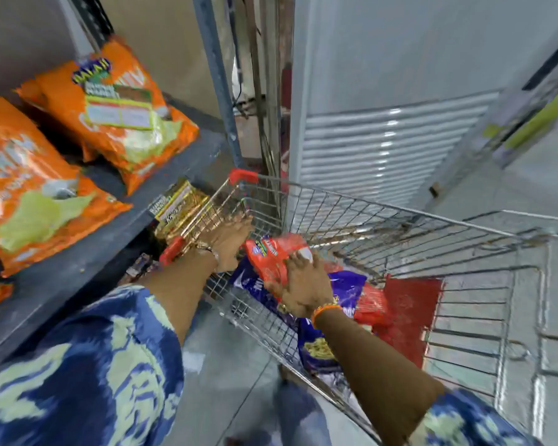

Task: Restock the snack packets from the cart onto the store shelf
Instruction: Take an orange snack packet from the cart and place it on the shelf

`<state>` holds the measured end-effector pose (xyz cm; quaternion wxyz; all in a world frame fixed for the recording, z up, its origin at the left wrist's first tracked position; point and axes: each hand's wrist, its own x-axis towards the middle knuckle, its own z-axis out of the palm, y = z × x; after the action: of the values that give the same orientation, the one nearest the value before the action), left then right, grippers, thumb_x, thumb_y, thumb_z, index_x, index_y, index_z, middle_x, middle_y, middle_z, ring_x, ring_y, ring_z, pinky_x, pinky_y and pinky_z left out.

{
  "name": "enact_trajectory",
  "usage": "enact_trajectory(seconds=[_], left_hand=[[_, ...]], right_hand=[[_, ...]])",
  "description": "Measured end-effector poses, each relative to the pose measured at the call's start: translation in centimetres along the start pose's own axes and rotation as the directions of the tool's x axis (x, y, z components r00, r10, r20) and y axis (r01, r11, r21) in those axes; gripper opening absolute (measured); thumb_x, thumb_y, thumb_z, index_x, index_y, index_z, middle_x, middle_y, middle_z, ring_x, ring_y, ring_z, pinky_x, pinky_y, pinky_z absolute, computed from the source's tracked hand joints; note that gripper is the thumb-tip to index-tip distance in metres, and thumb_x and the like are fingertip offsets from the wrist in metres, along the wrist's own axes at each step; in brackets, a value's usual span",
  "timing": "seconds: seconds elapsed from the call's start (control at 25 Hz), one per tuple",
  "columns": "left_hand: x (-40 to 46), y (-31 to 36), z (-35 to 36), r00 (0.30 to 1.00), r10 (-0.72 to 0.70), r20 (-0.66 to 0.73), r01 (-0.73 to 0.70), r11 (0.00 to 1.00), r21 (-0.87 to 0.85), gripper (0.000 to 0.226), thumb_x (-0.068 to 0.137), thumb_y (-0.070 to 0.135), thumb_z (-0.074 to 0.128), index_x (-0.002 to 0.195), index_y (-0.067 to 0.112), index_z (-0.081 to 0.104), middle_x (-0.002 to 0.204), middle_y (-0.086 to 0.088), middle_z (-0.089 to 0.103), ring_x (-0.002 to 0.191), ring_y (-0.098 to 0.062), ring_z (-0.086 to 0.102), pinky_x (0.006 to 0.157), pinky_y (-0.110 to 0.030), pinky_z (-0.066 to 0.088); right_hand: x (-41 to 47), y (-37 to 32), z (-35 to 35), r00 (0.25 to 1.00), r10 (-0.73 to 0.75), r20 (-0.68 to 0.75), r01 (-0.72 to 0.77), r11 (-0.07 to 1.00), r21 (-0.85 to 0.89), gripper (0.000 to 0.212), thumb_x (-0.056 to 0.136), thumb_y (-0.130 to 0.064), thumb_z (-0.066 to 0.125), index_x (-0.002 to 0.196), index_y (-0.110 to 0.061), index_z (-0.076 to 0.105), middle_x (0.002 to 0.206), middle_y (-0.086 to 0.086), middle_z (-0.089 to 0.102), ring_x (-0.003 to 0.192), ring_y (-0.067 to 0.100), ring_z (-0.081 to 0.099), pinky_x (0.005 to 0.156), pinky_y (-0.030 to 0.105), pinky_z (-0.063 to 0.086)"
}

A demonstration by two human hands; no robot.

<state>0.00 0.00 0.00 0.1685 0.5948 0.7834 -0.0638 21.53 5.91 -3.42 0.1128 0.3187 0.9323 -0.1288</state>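
My right hand [298,286] grips a red snack packet [276,252] just above the wire cart [400,226]. My left hand [231,239] reaches over the cart's left rim with fingers spread flat, holding nothing. Inside the cart lie purple packets [319,346] and another red packet [372,309] on a red base. Orange snack packets [116,111] lie on the dark shelf [87,262] at the left, with more orange packets [29,191] nearer me. A gold packet [179,207] stands on a lower level beside the cart's corner.
A blue metal shelf upright [218,82] rises behind the cart. A white louvred cabinet [384,143] stands straight ahead of the cart. The grey tiled floor [226,365] lies between the shelf and the cart.
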Motion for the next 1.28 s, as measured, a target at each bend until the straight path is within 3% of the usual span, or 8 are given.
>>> enact_trajectory(seconds=[0.16,0.28,0.44,0.56,0.68,0.76,1.04,1.28], left_hand=[[1.6,-1.1,2.7,0.989,0.125,0.082,-0.124,0.992,-0.015,0.062,0.086,0.005,0.065,0.145,0.014,0.047,0.162,-0.007,0.031,0.153,-0.026,0.022,0.122,-0.029,0.022],[2.8,-1.8,2.9,0.996,0.072,-0.06,-0.08,0.986,-0.149,0.029,0.092,0.002,0.057,0.116,0.009,0.071,0.125,-0.014,0.069,0.117,-0.027,0.065,0.09,-0.022,0.055],[2.3,-2.4,-0.3,0.961,-0.099,-0.257,0.009,0.945,-0.328,0.011,0.087,-0.003,0.067,0.094,-0.004,0.075,0.088,-0.012,0.073,0.08,-0.018,0.07,0.064,-0.004,0.045],[0.8,-2.4,-4.5,0.908,-0.115,-0.403,-0.086,0.89,-0.449,0.009,0.083,0.007,0.075,0.087,-0.001,0.074,0.089,-0.014,0.075,0.086,-0.026,0.071,0.074,-0.02,0.045],[-1.6,-3.8,-9.4,0.829,-0.171,-0.532,-0.145,0.854,-0.5,0.016,0.082,0.023,0.076,0.086,0.008,0.074,0.085,0.0,0.074,0.08,-0.012,0.065,0.072,-0.024,0.049],[-4.0,-4.7,-12.9,0.773,-0.204,-0.6,-0.175,0.842,-0.511,0.018,0.079,0.028,0.078,0.083,0.011,0.075,0.079,0.008,0.07,0.075,-0.006,0.062,0.069,-0.021,0.048],[-14.8,-7.4,-23.9,0.562,-0.221,-0.797,-0.196,0.901,-0.388,0.021,0.071,0.032,0.085,0.077,0.015,0.074,0.068,0.027,0.058,0.068,0.025,0.056,0.068,-0.008,0.039],[-24.5,-7.5,-33.7,0.275,-0.144,-0.951,-0.224,0.952,-0.209,0.019,0.077,0.033,0.082,0.081,0.015,0.08,0.077,0.009,0.076,0.069,0.0,0.068,0.067,-0.011,0.049]], right_hand=[[0.2,-2.4,3.2,0.999,-0.029,0.017,0.031,0.993,-0.115,0.076,0.078,-0.07,0.046,0.119,-0.01,0.067,0.119,0.013,0.069,0.127,0.031,0.056,0.124,0.059,0.002],[1.3,-1.6,2.6,0.993,0.047,-0.108,-0.059,0.992,-0.114,0.04,0.079,-0.041,0.053,0.102,-0.017,0.075,0.094,0.009,0.076,0.099,0.028,0.071,0.126,0.054,-0.003],[2.4,0.9,-1.1,0.904,0.258,-0.34,-0.173,0.95,0.261,0.021,0.089,-0.026,0.06,0.099,-0.024,0.078,0.086,0.004,0.079,0.087,0.028,0.073,0.126,0.05,0.013],[3.7,1.4,-6.6,0.829,0.427,-0.361,-0.018,0.666,0.746,0.013,0.088,-0.016,0.07,0.095,-0.011,0.08,0.085,0.009,0.079,0.079,0.019,0.072,0.095,0.039,0.053],[4.9,-0.3,-11.8,0.831,0.432,-0.351,0.226,0.316,0.922,0.007,0.09,-0.008,0.068,0.09,-0.009,0.075,0.076,-0.001,0.07,0.066,-0.009,0.06,0.067,0.02,0.052],[5.2,-1.9,-15.4,0.841,0.405,-0.358,0.316,0.169,0.934,0.008,0.093,-0.005,0.064,0.088,-0.007,0.071,0.073,-0.008,0.067,0.066,-0.005,0.059,0.066,0.016,0.052],[4.1,-9.2,-28.5,0.787,0.179,-0.591,0.559,0.2,0.805,0.015,0.097,-0.011,0.06,0.09,-0.012,0.073,0.074,-0.007,0.068,0.069,0.001,0.058,0.067,0.024,0.051],[2.7,-15.0,-39.7,0.65,-0.009,-0.76,0.756,0.118,0.644,0.017,0.096,-0.024,0.06,0.086,-0.019,0.073,0.084,0.006,0.069,0.078,0.017,0.06,0.073,0.038,0.048]])
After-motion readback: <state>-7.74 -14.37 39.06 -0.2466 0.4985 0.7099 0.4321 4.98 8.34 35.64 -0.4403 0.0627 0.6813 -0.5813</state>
